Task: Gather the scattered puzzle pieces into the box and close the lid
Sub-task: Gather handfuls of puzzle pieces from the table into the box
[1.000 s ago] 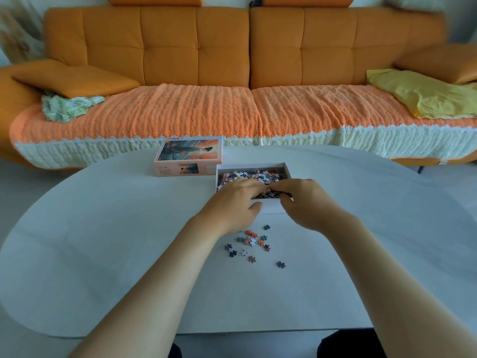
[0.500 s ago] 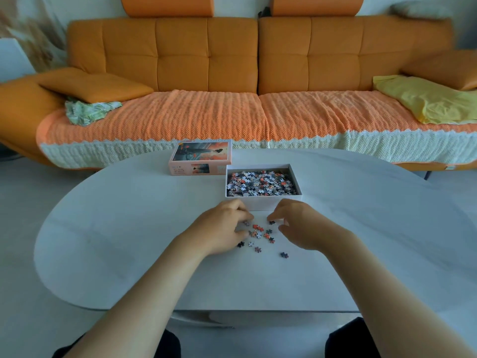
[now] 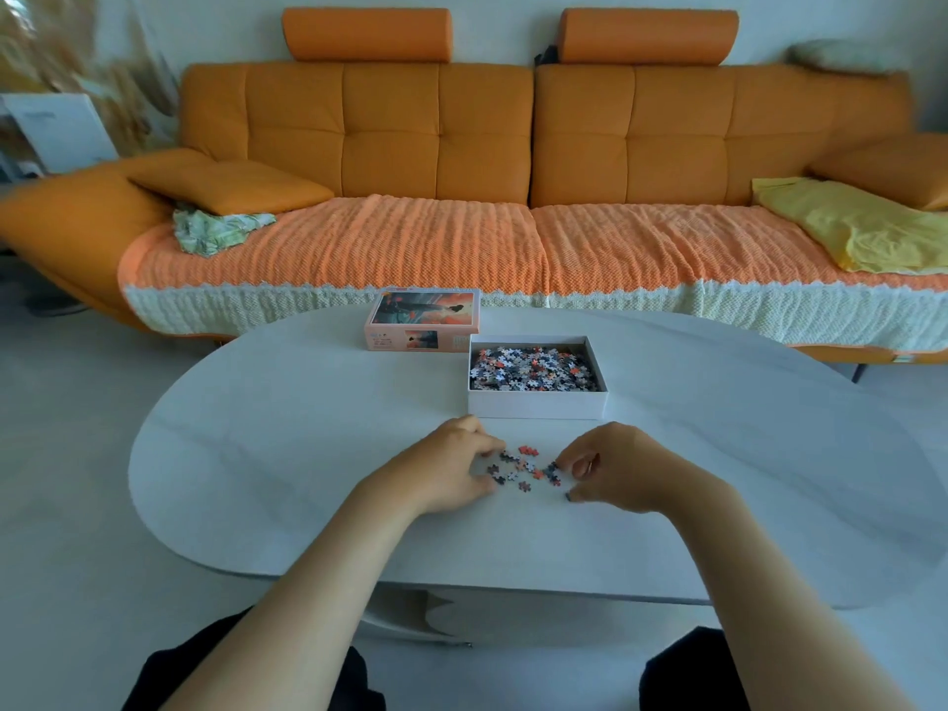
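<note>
A white open box [image 3: 536, 404] full of puzzle pieces stands in the middle of the table. Its picture lid [image 3: 423, 319] lies face up just behind and to the left of it. Several loose puzzle pieces [image 3: 524, 465] are scattered on the table in front of the box. My left hand [image 3: 447, 467] rests at the left of this cluster with curled fingers touching the pieces. My right hand [image 3: 613, 467] sits at the right of the cluster, fingers curled down onto the pieces there. Whether either hand holds a piece is hidden by the fingers.
The oval grey-white table [image 3: 287, 454] stretches wide to both sides of the hands. Behind it stands an orange sofa [image 3: 436, 161] with a knitted cover, a cushion [image 3: 231, 184] and a yellow cloth [image 3: 846, 225]. My dark-clad knees show under the table's near edge.
Both hands came back from over the box to the loose pieces in front of it and closed in on the cluster from both sides. The view has pulled back and tilted up.
</note>
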`<move>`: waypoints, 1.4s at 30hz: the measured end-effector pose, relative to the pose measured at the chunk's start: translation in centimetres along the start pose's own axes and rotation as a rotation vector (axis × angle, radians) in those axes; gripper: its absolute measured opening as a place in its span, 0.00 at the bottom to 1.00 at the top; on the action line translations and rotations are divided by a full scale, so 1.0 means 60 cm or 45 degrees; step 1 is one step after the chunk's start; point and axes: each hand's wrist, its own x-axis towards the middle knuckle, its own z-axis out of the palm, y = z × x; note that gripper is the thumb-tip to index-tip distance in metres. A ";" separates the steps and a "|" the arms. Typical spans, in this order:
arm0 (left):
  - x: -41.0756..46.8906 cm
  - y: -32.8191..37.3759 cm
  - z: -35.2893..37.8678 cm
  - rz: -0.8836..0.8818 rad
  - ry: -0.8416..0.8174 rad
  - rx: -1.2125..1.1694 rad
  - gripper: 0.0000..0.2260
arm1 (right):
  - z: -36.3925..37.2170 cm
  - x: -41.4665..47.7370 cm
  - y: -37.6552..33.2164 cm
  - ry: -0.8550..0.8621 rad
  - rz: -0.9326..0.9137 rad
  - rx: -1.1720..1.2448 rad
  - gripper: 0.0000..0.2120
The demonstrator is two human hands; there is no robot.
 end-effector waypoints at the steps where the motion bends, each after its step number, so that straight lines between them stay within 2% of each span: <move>1: 0.002 0.001 0.003 0.017 0.037 -0.008 0.22 | 0.002 0.001 0.000 0.043 0.015 0.031 0.12; 5: 0.015 0.011 0.015 0.075 0.163 -0.030 0.16 | 0.020 0.014 -0.007 0.210 0.044 0.141 0.05; 9: 0.029 0.017 0.015 0.082 0.168 -0.052 0.17 | 0.032 0.029 -0.018 0.288 0.032 0.157 0.02; 12: 0.032 0.017 0.004 0.014 0.055 -0.102 0.25 | 0.025 0.033 -0.014 0.280 0.033 0.136 0.05; 15: 0.029 0.021 0.007 0.010 -0.053 0.037 0.37 | 0.023 0.039 -0.010 0.192 -0.018 0.077 0.13; 16: 0.029 0.022 0.012 0.023 -0.045 0.059 0.37 | 0.024 0.042 -0.012 0.174 -0.047 0.035 0.14; 19: 0.036 0.021 0.019 0.073 0.053 -0.004 0.24 | 0.028 0.051 -0.025 0.177 -0.135 -0.078 0.09; 21: 0.039 0.020 0.018 0.084 0.085 -0.037 0.20 | 0.026 0.054 -0.031 0.194 -0.141 -0.039 0.08; 24: 0.040 0.018 0.012 0.075 0.085 -0.071 0.21 | 0.022 0.058 -0.026 0.178 -0.089 -0.001 0.11; 29: 0.035 0.001 -0.004 0.009 0.017 -0.001 0.31 | 0.015 0.050 -0.023 0.061 -0.010 -0.030 0.22; 31: 0.035 0.001 -0.001 0.008 0.014 0.021 0.28 | 0.018 0.049 -0.031 0.066 -0.001 -0.030 0.23; 35: 0.038 0.014 0.006 0.049 0.093 -0.028 0.17 | 0.030 0.060 -0.046 0.130 0.005 0.081 0.18; 42: 0.042 0.021 0.004 0.033 0.161 -0.078 0.13 | 0.030 0.068 -0.051 0.187 0.029 0.122 0.14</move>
